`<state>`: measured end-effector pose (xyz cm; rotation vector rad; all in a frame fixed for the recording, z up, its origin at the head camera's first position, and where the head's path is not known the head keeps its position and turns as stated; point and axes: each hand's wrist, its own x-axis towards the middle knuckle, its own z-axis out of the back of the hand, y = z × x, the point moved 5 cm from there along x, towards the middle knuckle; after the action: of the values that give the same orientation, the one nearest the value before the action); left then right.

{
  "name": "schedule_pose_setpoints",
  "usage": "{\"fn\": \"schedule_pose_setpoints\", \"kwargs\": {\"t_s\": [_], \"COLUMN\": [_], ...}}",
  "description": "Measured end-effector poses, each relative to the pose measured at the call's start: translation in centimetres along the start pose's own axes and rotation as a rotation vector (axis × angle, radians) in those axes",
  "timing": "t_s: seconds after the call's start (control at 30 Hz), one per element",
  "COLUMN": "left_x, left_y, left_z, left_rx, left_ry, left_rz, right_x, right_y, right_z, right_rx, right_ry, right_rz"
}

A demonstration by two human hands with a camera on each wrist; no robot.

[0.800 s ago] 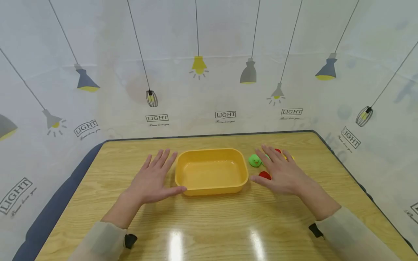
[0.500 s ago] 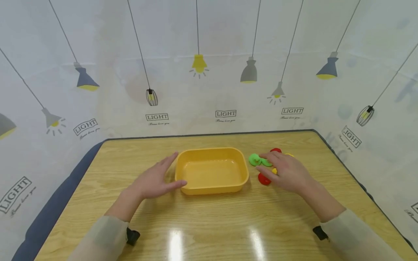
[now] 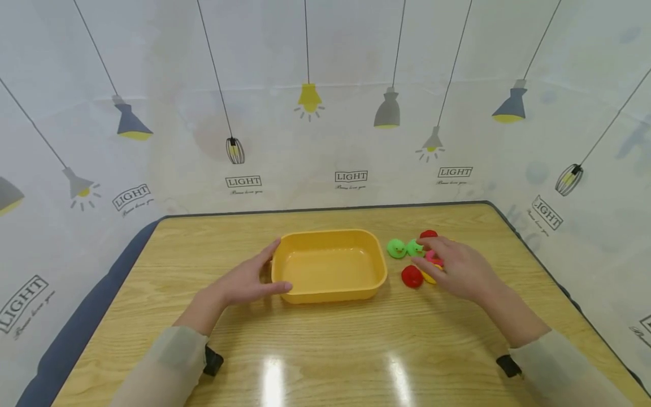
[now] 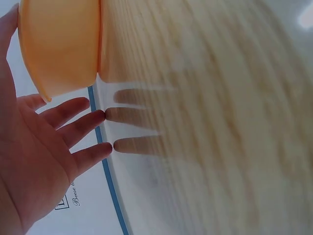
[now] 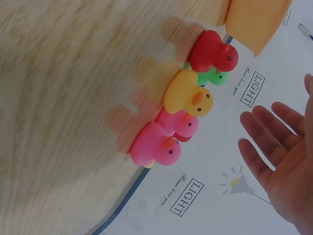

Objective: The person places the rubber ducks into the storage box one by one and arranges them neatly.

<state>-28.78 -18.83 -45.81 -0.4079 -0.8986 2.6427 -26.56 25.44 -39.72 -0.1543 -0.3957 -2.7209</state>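
Note:
A yellow plastic basin (image 3: 330, 296) sits mid-table with nothing in it. At its left end is my left hand (image 3: 246, 281), thumb by the front corner of the rim and forefinger by the back one. The left wrist view shows those fingers (image 4: 83, 125) extended, not curled round the wall. Right of the basin several small toy ducks cluster: two green ducks (image 3: 396, 249), a red duck (image 3: 412, 276), a yellow duck (image 3: 432, 275) and pink ones (image 5: 152, 144). Over them hovers my right hand (image 3: 460, 268), fingers loosely bent, holding nothing; it partly hides the group.
The wooden table (image 3: 330, 345) has a dark edge at the back and sides. Behind it hangs a pale cloth (image 3: 285, 130) printed with lamps. Another red duck (image 3: 429, 233) lies at the back of the group.
My left hand has turned from spread fingers to bracketing the basin's left end. The right hand lowered toward the ducks, its fingers bending, then drew slightly right, uncovering more of them.

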Motion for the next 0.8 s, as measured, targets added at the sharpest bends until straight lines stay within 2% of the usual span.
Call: {"fn": "schedule_pose_setpoints", "kwargs": {"t_s": [0.33, 0.57, 0.8], "left_x": [-0.1, -0.1, -0.1], "left_y": [0.3, 0.4, 0.6], "left_z": [-0.2, -0.2, -0.2], "left_rx": [-0.01, 0.002, -0.003], "left_ry": [0.026, 0.018, 0.022], "left_rz": [0.03, 0.023, 0.058], "right_x": [-1.1, -1.9, -2.8], "right_y": [-2.9, -6.7, -9.8], "right_z": [0.3, 0.3, -0.7], "right_rx": [0.045, 0.211, 0.329], "right_ry": [0.026, -0.004, 0.078], "right_rz": [-0.12, -0.176, -0.26]}}
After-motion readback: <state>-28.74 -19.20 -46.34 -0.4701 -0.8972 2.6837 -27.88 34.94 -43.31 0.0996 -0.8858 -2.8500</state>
